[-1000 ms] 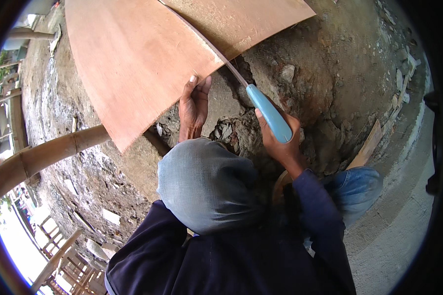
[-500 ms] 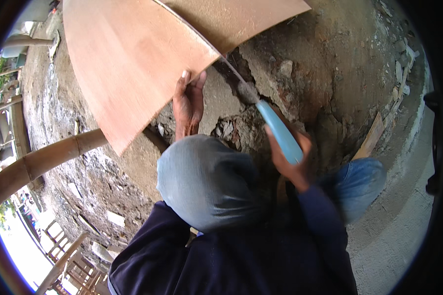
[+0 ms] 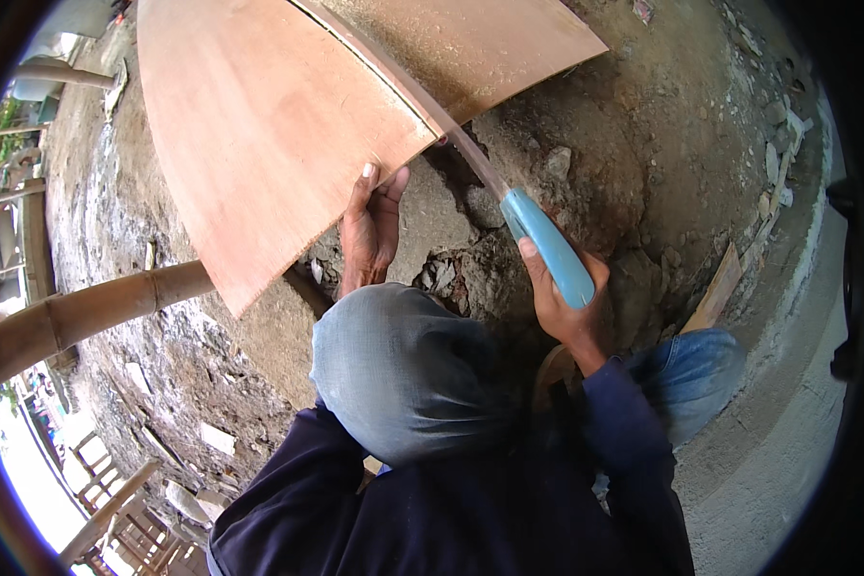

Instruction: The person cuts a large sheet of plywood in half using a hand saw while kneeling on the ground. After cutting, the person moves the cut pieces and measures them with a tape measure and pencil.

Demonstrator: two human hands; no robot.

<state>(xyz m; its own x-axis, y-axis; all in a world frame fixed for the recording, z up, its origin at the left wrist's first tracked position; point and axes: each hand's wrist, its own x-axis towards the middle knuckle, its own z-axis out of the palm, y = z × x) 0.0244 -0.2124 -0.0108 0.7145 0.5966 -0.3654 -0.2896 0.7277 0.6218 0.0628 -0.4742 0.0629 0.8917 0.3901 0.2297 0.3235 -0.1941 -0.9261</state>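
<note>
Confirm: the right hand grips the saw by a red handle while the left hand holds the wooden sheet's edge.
Not red: the head view shows the right hand gripping the saw by a blue handle, while the left hand holds the edge of the wooden sheet.

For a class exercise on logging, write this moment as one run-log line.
left hand: holding plywood sheet edge | right hand: gripping saw by light-blue handle | blade: alongside plywood sheet's cut edge

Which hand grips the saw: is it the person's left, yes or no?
No: the right hand grips the saw by its blue handle, while the left hand holds the board by its edge.
</note>
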